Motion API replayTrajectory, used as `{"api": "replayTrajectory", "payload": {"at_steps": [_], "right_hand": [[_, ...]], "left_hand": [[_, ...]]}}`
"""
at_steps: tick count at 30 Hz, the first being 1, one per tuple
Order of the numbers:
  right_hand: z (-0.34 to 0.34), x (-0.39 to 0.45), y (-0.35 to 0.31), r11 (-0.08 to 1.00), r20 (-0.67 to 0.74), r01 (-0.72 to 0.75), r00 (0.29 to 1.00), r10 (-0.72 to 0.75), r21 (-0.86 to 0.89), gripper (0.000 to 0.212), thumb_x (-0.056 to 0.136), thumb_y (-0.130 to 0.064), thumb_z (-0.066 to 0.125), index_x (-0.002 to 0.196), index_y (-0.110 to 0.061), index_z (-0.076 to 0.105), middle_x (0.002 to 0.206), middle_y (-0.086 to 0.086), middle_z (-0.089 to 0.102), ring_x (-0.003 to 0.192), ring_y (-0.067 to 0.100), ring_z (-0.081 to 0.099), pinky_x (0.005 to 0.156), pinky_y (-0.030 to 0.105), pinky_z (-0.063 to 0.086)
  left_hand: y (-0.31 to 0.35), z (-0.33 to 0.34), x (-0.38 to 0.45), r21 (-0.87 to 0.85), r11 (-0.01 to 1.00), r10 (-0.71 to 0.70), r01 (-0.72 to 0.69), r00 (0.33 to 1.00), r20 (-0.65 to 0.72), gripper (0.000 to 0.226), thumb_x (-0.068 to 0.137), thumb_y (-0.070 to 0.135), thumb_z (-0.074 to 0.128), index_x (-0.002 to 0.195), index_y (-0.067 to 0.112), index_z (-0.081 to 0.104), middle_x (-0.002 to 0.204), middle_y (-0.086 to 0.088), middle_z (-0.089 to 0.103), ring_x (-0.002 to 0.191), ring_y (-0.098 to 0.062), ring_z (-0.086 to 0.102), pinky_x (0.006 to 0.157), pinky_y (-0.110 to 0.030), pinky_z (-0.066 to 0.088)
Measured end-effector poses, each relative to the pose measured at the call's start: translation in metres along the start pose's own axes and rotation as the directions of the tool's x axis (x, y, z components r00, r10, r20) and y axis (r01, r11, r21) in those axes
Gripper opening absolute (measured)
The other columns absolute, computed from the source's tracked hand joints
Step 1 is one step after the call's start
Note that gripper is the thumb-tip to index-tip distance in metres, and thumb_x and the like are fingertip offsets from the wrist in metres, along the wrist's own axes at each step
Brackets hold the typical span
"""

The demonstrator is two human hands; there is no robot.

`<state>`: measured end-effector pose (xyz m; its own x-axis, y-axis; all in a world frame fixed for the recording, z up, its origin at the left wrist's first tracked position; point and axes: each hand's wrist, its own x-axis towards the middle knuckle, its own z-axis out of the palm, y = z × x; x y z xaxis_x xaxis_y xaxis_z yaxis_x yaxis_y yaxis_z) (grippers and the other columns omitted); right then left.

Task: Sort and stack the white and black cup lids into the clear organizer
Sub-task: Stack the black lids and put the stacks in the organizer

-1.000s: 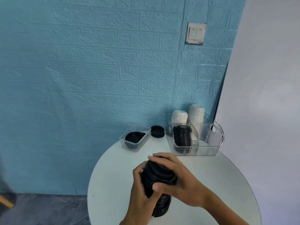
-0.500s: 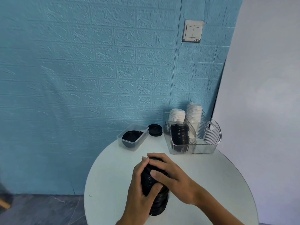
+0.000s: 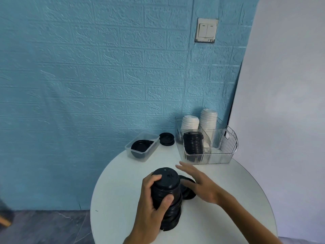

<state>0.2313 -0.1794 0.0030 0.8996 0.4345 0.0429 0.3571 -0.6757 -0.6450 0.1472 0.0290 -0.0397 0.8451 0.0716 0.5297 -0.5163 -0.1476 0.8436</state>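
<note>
While your left hand (image 3: pixel 151 205) grips the tall stack of black lids (image 3: pixel 167 196) standing on the round white table (image 3: pixel 228 187), your right hand (image 3: pixel 198 184) hovers beside it, fingers straight, near the clear organizer (image 3: pixel 211 148).

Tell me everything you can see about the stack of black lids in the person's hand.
The stack of black lids is a tall column of nested round lids, matte plastic by the look, leaning slightly. Its base rests on the white table near the front edge. The left hand grips it, fingers and thumb curled around the upper part. The flat top lid is uncovered. The right hand is open just beside it, apparently not touching.
</note>
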Motion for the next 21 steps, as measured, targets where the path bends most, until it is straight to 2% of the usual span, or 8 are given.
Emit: {"api": "replayTrajectory", "payload": {"at_steps": [2, 4, 8, 11, 13, 18, 21], "right_hand": [[0.011, -0.001, 0.01, 0.997, 0.03, 0.014, 0.999, -0.011, -0.072, 0.056, 0.1, -0.058, 0.049, 0.153, -0.048, 0.032, 0.164, -0.023, 0.018, 0.153, 0.003, 0.01, 0.126, 0.034, 0.011], [0.02, -0.003, 0.014, 0.996, 0.051, 0.048, 0.998, -0.044, -0.071, 0.058, 0.096, -0.067, 0.046, 0.151, -0.056, 0.029, 0.164, -0.023, 0.018, 0.152, 0.002, 0.013, 0.126, 0.038, 0.015], [0.024, -0.003, 0.016, 0.99, 0.054, 0.102, 0.994, -0.097, -0.103, 0.055, 0.097, -0.063, 0.05, 0.149, -0.056, 0.034, 0.161, -0.022, 0.027, 0.15, 0.002, 0.02, 0.124, 0.041, 0.019], [0.02, -0.003, 0.018, 0.986, 0.058, 0.096, 0.994, -0.089, -0.138, 0.058, 0.095, -0.064, 0.051, 0.15, -0.055, 0.032, 0.16, -0.026, 0.028, 0.153, 0.004, 0.015, 0.126, 0.041, 0.006], [0.018, -0.005, 0.019, 0.987, 0.056, 0.093, 0.995, -0.086, -0.132, 0.062, 0.093, -0.066, 0.055, 0.15, -0.052, 0.034, 0.158, -0.029, 0.03, 0.152, 0.001, 0.015, 0.127, 0.041, 0.003], [0.017, -0.009, 0.016, 0.995, -0.001, 0.097, 0.995, -0.097, -0.003, 0.068, 0.091, -0.063, 0.059, 0.152, -0.041, 0.038, 0.156, -0.026, 0.037, 0.152, -0.002, 0.013, 0.127, 0.037, 0.003], [0.008, -0.014, 0.005, 0.981, -0.102, 0.08, 0.993, -0.063, 0.177, 0.067, 0.087, -0.053, 0.065, 0.148, -0.033, 0.046, 0.151, -0.019, 0.045, 0.147, -0.003, 0.028, 0.126, 0.041, 0.019]], "left_hand": [[0.0, 0.0, 0.0, 0.003, 1.0, 0.003, -0.003, 1.0, -0.004, 0.054, 0.082, 0.052, 0.069, 0.131, 0.057, 0.047, 0.139, 0.022, 0.051, 0.135, -0.012, 0.051, 0.104, -0.012, 0.039], [0.0, 0.0, 0.001, 0.001, 1.0, 0.0, 0.0, 1.0, -0.005, 0.054, 0.082, 0.052, 0.069, 0.131, 0.058, 0.047, 0.139, 0.022, 0.051, 0.135, -0.012, 0.051, 0.104, -0.012, 0.038], [0.0, 0.0, 0.0, -0.002, 1.0, -0.002, 0.002, 1.0, -0.001, 0.054, 0.082, 0.052, 0.069, 0.131, 0.058, 0.047, 0.14, 0.021, 0.052, 0.135, -0.011, 0.051, 0.104, -0.012, 0.039], [0.0, 0.0, 0.0, 0.0, 1.0, 0.006, -0.006, 1.0, -0.002, 0.054, 0.082, 0.051, 0.069, 0.131, 0.059, 0.047, 0.139, 0.022, 0.052, 0.134, -0.01, 0.052, 0.104, -0.012, 0.039], [0.001, 0.0, 0.0, 0.001, 1.0, 0.007, -0.007, 1.0, -0.002, 0.054, 0.082, 0.051, 0.069, 0.131, 0.058, 0.047, 0.139, 0.022, 0.053, 0.134, -0.011, 0.052, 0.104, -0.012, 0.039], [0.0, 0.0, 0.0, -0.002, 1.0, 0.007, -0.007, 1.0, -0.001, 0.054, 0.082, 0.05, 0.07, 0.131, 0.057, 0.047, 0.139, 0.019, 0.053, 0.134, -0.013, 0.053, 0.105, -0.014, 0.039], [0.0, 0.0, 0.0, 0.0, 1.0, 0.006, -0.006, 1.0, -0.003, 0.054, 0.082, 0.05, 0.07, 0.131, 0.056, 0.048, 0.14, 0.018, 0.054, 0.134, -0.015, 0.053, 0.105, -0.015, 0.04]]}}
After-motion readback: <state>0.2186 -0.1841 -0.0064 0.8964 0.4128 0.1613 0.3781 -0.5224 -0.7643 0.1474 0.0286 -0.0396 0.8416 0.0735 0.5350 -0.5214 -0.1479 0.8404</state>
